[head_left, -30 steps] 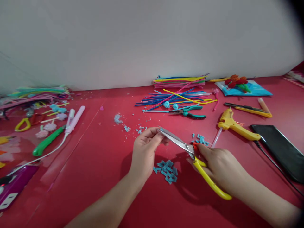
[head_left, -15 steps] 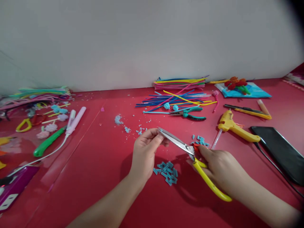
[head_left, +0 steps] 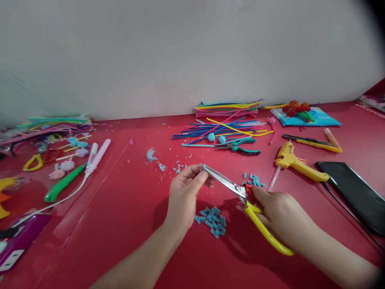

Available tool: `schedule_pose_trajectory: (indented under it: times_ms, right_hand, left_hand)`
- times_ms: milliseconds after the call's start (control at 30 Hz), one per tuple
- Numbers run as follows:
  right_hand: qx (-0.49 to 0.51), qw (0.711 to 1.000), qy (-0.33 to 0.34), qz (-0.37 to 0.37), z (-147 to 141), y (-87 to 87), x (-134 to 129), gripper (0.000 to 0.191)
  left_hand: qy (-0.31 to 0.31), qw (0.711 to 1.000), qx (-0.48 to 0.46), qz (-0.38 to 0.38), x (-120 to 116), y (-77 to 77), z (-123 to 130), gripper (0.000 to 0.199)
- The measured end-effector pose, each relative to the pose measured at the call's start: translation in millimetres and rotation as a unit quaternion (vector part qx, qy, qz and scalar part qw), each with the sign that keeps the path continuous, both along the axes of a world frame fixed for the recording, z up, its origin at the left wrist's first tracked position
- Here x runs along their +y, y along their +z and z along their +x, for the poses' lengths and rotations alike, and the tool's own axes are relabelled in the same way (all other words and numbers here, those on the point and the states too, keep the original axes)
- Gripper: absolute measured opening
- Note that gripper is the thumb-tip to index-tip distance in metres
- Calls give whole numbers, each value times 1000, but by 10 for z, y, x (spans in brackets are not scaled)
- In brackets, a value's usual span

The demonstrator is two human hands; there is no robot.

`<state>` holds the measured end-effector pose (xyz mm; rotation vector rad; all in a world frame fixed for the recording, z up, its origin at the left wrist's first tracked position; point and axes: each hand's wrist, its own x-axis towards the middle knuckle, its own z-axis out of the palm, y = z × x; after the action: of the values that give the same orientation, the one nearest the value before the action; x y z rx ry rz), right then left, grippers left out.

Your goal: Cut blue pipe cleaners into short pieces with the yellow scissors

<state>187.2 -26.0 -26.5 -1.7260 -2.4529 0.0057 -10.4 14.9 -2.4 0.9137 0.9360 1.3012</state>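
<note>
My right hand (head_left: 281,210) is wrapped round the handles of a pair of scissors (head_left: 224,182) with yellow and red grips. The blades point up and left, and their tips reach the fingertips of my left hand (head_left: 188,188). Thumb and fingers of that hand are pinched together at the blade tips; whatever they hold is hidden or too small to make out. Below the blades, a pile of short light-blue cut pieces (head_left: 212,220) lies on the red table (head_left: 129,241). A smaller group of blue pieces (head_left: 255,180) sits just behind my right hand.
Teal-handled pliers (head_left: 237,147) lie before loose pipe cleaners (head_left: 222,129) and two blue fuzzy balls (head_left: 211,137). At right are a yellow glue gun (head_left: 296,162) and a black phone (head_left: 351,192). Blue fluff (head_left: 150,155) and a green-handled tool (head_left: 64,184) lie leftward.
The view has shifted slightly, so the things on the table appear a little lower. Both hands and the scissors keep nearly the same pose.
</note>
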Motion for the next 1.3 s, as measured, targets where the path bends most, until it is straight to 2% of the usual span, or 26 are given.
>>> schedule_pose_trajectory:
  times_ms: [233, 333, 433, 500, 600, 700, 767, 833, 900, 1000, 1133, 1200, 1300]
  right_hand:
    - [19, 995, -93, -35, -17, 123, 53, 31]
    - [16, 992, -115, -51, -6, 161, 75, 29]
    - [78, 987, -122, -74, -18, 183, 70, 23]
    - [172, 973, -107, -112, -51, 194, 55, 18]
    - [294, 939, -66, -169, -121, 203, 33, 18]
    - [295, 943, -56, -146, -174, 193, 20, 13]
    - [278, 951, -50, -126, -192, 181, 11, 11]
    - [280, 952, -41, -122, -198, 176, 2, 13]
    - [294, 947, -34, -121, -182, 183, 1, 15]
    - [302, 947, -60, -93, -84, 216, 45, 14]
    - [239, 955, -169, -43, 159, 234, 202, 17]
    - [198, 959, -192, -67, 267, 208, 288, 17]
    - [180, 960, -190, -99, 351, 155, 370, 17]
  left_hand:
    - [-19, 999, 26, -23, 16, -33, -10, 7]
    - [-49, 996, 79, -19, 24, -53, -5, 8]
    - [-89, 981, 171, -8, 18, -55, 26, 7]
    - [-126, 954, 268, 37, -5, -54, 60, 6]
    - [-178, 876, 416, 168, -67, -65, 114, 7]
    - [-206, 803, 497, 256, -125, -93, 144, 12]
    - [-214, 773, 525, 283, -146, -110, 151, 15]
    - [-221, 756, 540, 297, -153, -116, 154, 14]
    - [-230, 750, 541, 304, -148, -114, 151, 13]
    - [-226, 762, 528, 300, -113, -112, 131, 11]
    - [-137, 788, 534, 273, -10, -123, 55, 8]
    - [-118, 795, 536, 258, 48, -123, 9, 13]
    - [-102, 803, 534, 246, 116, -125, -54, 22]
